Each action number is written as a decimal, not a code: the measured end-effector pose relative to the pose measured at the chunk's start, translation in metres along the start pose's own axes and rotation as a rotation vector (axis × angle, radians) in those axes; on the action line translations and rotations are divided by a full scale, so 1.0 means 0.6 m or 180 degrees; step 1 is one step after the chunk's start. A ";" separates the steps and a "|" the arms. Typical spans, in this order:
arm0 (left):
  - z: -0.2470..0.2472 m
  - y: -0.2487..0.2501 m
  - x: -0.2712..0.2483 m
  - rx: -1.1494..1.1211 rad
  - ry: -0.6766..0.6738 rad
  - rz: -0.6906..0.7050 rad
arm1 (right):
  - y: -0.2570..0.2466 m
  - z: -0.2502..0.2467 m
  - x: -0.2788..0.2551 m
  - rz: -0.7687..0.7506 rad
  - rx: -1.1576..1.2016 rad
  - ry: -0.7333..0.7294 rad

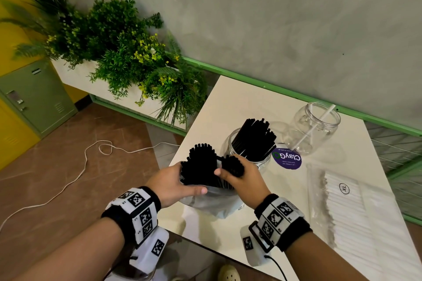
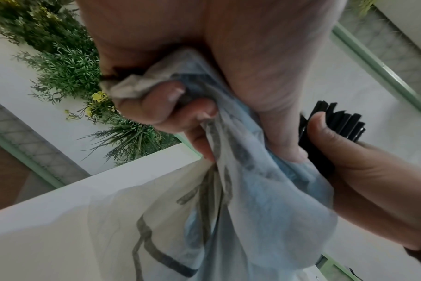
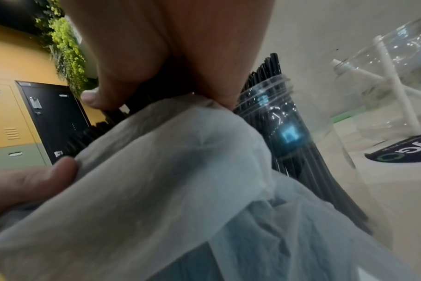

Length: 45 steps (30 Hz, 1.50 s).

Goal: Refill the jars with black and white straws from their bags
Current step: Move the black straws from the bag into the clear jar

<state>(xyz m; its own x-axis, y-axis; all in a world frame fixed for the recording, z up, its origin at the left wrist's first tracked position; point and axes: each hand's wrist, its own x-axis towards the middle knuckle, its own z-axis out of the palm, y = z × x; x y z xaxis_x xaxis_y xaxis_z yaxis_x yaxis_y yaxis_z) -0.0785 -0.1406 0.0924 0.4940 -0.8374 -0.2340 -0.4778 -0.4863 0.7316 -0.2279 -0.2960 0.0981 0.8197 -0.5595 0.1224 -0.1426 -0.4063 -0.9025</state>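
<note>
At the table's near edge my left hand point(image 1: 182, 181) grips the mouth of a thin whitish plastic bag point(image 1: 212, 202) full of black straws point(image 1: 202, 162). My right hand point(image 1: 236, 172) is curled round a small bunch of black straws point(image 1: 233, 164) at the bag's mouth. Just behind stands a clear jar point(image 1: 236, 143) part filled with black straws point(image 1: 255, 137). A second clear jar point(image 1: 316, 128) holds a white straw or two. In the left wrist view my fingers point(image 2: 171, 106) bunch the bag point(image 2: 252, 199). The right wrist view shows my thumb point(image 3: 96, 97) on the straws above the bag point(image 3: 168, 171).
A clear bag of white straws point(image 1: 356, 212) lies along the right of the white table point(image 1: 228, 102). A round purple sticker point(image 1: 287, 158) sits between the jars. A planter of green plants point(image 1: 127, 52) stands left of the table, and a white cable point(image 1: 75, 178) trails over the floor.
</note>
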 end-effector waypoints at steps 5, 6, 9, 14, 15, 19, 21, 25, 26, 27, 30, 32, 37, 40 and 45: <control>-0.001 -0.001 -0.003 -0.0092 0.0023 -0.0025 | -0.026 -0.013 0.005 -0.0103 0.0172 0.0191; 0.000 -0.001 -0.004 -0.0104 0.0029 -0.0013 | -0.029 -0.013 0.005 -0.0105 0.0193 0.0244; 0.003 0.004 -0.004 -0.0066 0.0017 0.0005 | -0.041 -0.008 0.005 -0.0076 0.0336 0.0481; 0.000 0.008 -0.002 -0.0004 -0.0014 -0.0030 | -0.078 -0.011 0.014 -0.0437 0.0819 0.0943; -0.001 0.010 -0.002 0.0028 -0.0025 -0.0034 | -0.090 -0.015 0.018 -0.0560 0.0883 0.0994; -0.005 0.012 -0.001 0.0073 -0.0035 -0.0040 | -0.145 -0.048 0.041 -0.0971 0.0985 0.1139; -0.006 0.013 -0.001 0.0073 -0.0051 -0.0029 | -0.162 -0.064 0.053 -0.0983 0.1042 0.1084; -0.005 0.017 0.000 0.0110 -0.0071 -0.0007 | -0.169 -0.062 0.064 -0.0814 0.0902 0.0835; -0.006 0.019 0.000 0.0123 -0.0073 0.0000 | -0.171 -0.063 0.066 -0.0788 0.0893 0.0843; -0.007 0.021 -0.001 0.0123 -0.0080 0.0001 | -0.176 -0.067 0.068 -0.0764 0.0920 0.0888; -0.009 0.019 0.001 0.0120 -0.0086 -0.0008 | -0.200 -0.102 0.080 -0.0798 0.1128 0.1174; -0.010 0.018 0.001 0.0100 -0.0092 -0.0011 | -0.215 -0.131 0.087 -0.0959 0.1224 0.1429; -0.009 0.016 0.002 -0.0047 -0.0065 -0.0018 | -0.212 -0.166 0.099 -0.1368 0.1084 0.2037; -0.009 0.019 0.002 -0.0055 -0.0065 -0.0004 | -0.182 -0.156 0.107 -0.1414 0.0985 0.2354; -0.010 0.018 0.000 -0.0064 -0.0078 0.0008 | -0.135 -0.134 0.107 -0.1353 0.0855 0.2666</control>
<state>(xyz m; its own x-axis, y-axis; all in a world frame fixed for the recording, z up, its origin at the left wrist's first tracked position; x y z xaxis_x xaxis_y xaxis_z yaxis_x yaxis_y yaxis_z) -0.0794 -0.1442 0.1045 0.4748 -0.8446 -0.2476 -0.4642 -0.4793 0.7448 -0.2081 -0.3571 0.2122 0.0991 -0.7787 0.6195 0.2901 -0.5729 -0.7665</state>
